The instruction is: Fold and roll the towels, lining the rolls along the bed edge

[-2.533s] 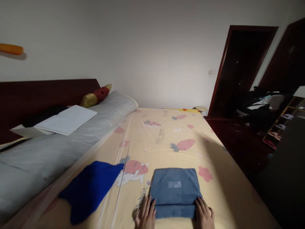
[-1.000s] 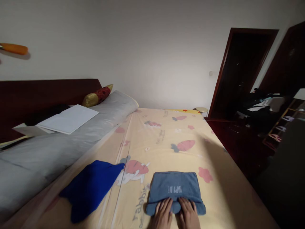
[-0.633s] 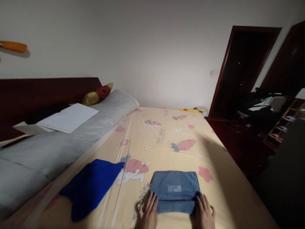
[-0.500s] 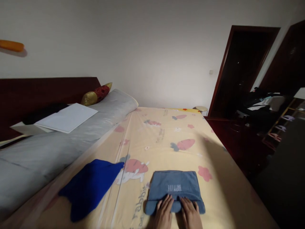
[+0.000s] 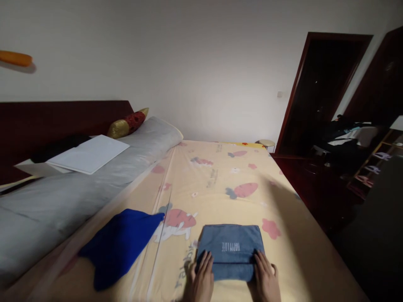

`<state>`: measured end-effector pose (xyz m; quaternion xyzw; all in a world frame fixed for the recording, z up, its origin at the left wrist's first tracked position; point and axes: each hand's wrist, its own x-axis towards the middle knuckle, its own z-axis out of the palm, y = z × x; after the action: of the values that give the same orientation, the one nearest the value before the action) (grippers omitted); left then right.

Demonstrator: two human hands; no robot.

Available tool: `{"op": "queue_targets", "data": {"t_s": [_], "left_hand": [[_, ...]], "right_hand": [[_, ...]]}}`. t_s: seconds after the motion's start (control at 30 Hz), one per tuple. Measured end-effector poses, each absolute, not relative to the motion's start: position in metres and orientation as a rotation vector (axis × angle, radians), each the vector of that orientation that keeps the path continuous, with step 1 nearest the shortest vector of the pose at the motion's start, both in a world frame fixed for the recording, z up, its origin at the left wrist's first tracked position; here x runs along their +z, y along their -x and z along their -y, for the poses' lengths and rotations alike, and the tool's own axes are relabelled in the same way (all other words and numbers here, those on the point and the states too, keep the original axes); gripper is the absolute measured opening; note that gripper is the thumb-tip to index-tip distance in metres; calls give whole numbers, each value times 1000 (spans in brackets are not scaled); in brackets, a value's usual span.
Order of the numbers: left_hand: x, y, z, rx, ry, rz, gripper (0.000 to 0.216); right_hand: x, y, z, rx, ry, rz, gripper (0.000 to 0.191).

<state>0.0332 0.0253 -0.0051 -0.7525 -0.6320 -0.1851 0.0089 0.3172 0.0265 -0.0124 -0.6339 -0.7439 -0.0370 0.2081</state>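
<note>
A grey-blue towel [image 5: 231, 235] lies folded on the bed in front of me, with white lettering reading HAPPY LIFE upside down from here. Its near edge is turned over into a band. My left hand [image 5: 203, 279] rests at the left end of this band, fingers stretched out over the fabric. At the opposite end, my right hand [image 5: 267, 277] lies with its fingers extended along the right edge. Both thumbs sit on the outer sides. To the left, a crumpled bright blue cloth [image 5: 121, 247] is spread on the sheet, apart from both hands.
The bed sheet [image 5: 226, 205] is yellow with carrot and rabbit prints. A grey rolled bedding bundle [image 5: 138, 161] runs along the headboard [image 5: 63, 119], bearing a white flat board or folder [image 5: 91, 153] and a red-gold cushion [image 5: 129, 123]. A stool [image 5: 266, 143] stands beyond the far edge.
My hands have moved apart, from the middle of the towel's near band out to its two ends. The band looks flatter. The blue cloth has stayed put.
</note>
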Motion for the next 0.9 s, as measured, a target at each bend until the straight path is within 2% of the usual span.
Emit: {"op": "queue_targets", "data": {"t_s": [0.1, 0.37, 0.57, 0.77, 0.9], "left_hand": [[4, -63, -28, -601, 2532, 1904, 50], [2, -71, -31, -500, 2494, 2073, 47], [-4, -102, -45, -507, 2600, 1780, 54], [9, -47, -41, -502, 2335, 1899, 46], [2, -3, -26, -591, 2126, 1794, 43]], "right_hand": [[1, -304, -32, -21, 1633, 2182, 36], [6, -315, -42, 23, 1922, 2110, 36], [10, -268, -43, 278, 1658, 2305, 43], [-1, -319, -47, -19, 1868, 2118, 38], [-16, -347, -36, -164, 1919, 1917, 43]]}}
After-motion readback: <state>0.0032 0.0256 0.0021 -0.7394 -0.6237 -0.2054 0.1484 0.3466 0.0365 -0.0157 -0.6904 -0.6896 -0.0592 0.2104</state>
